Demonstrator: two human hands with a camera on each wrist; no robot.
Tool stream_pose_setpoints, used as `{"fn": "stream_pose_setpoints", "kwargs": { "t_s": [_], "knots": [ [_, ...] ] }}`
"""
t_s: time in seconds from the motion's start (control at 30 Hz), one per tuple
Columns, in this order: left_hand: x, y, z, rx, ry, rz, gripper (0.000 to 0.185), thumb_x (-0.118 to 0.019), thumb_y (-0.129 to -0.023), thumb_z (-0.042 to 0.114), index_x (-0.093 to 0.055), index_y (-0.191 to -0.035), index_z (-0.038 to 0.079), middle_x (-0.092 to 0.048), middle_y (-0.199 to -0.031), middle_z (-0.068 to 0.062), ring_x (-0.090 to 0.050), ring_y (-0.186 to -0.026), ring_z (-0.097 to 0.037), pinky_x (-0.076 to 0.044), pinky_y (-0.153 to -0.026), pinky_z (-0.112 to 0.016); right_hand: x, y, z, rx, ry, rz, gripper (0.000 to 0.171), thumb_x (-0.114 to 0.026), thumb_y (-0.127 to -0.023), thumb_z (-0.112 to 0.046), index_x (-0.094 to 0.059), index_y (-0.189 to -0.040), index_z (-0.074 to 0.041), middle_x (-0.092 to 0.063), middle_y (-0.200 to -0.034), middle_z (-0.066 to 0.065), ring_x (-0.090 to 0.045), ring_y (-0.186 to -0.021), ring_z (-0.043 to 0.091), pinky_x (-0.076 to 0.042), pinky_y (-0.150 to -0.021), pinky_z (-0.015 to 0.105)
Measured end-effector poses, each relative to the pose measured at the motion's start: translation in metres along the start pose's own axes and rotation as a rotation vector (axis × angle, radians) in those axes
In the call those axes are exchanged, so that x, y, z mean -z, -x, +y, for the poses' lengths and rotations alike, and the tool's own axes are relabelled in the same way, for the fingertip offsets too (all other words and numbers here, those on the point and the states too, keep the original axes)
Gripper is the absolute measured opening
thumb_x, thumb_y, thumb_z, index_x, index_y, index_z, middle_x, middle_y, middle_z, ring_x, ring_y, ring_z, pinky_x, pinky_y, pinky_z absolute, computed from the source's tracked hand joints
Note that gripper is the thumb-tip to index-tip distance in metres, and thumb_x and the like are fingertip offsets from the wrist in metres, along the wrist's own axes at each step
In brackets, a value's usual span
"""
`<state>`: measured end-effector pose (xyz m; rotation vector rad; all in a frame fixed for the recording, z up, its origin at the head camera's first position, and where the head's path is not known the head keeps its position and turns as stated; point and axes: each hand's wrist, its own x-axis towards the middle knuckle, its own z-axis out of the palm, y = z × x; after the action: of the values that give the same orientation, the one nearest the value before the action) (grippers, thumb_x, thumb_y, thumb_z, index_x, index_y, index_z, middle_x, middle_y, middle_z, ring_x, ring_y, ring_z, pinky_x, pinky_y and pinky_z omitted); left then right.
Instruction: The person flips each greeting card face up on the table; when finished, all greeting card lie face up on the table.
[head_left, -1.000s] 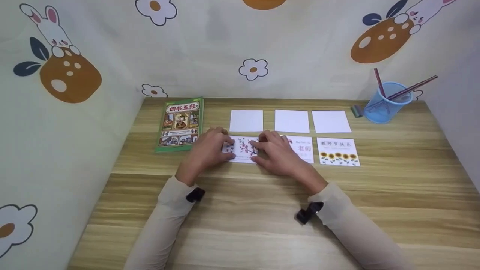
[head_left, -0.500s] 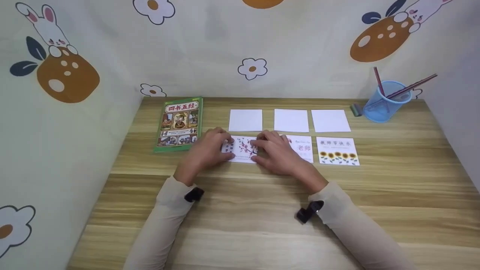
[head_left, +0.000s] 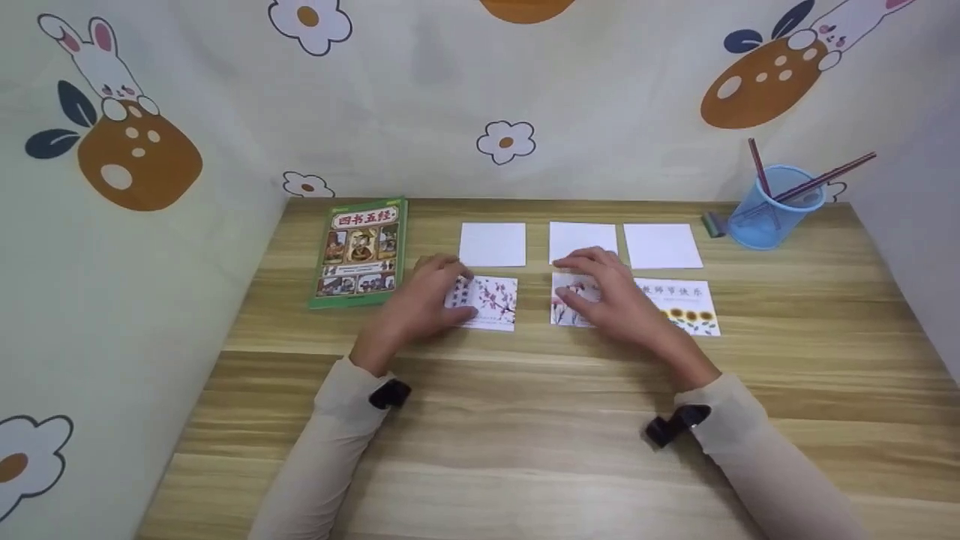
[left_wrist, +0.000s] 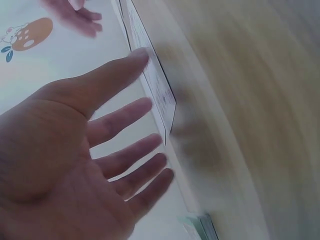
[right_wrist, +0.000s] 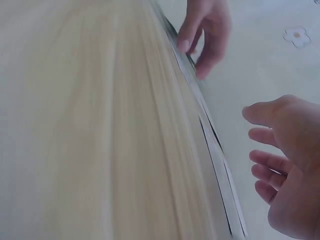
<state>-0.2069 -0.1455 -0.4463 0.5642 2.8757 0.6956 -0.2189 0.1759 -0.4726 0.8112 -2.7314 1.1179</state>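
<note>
A wood-grain laminate worktop [head_left: 525, 420] fills the lower frame. At centre lie flat, glossy, near-square paper cards. The left hand [head_left: 420, 304], fingers straight, rests on the blossom card [head_left: 491, 301]; the right hand [head_left: 611, 300], fingers relaxed, covers the middle card [head_left: 566, 304]. Both cards' print reads upright, long axes running left-right.

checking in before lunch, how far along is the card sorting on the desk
Little looks finished: three blank cards lie in the back row, printed ones in front. In hand: left hand rests on the blossom card, right hand covers the middle card. The sunflower card lies untouched.
</note>
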Motion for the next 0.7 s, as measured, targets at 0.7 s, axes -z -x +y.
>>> {"fn": "stream_pose_setpoints", "kwargs": {
  "t_s": [0.7],
  "knots": [
    [-0.067,-0.099,0.132,-0.237,-0.028,-0.059,0.058,-0.065,-0.095,0.043,-0.049,-0.146,0.020,-0.043,-0.157,0.003,-0.038,-0.143,-0.020,-0.033,-0.120,-0.034,0.102,0.045,0.091,-0.585,-0.009,0.119,0.065,-0.067,-0.095,-0.041,-0.049,-0.147,-0.007,-0.038,-0.151,0.025,-0.041,-0.138,0.044,-0.038,-0.111,0.062]
  ]
}}
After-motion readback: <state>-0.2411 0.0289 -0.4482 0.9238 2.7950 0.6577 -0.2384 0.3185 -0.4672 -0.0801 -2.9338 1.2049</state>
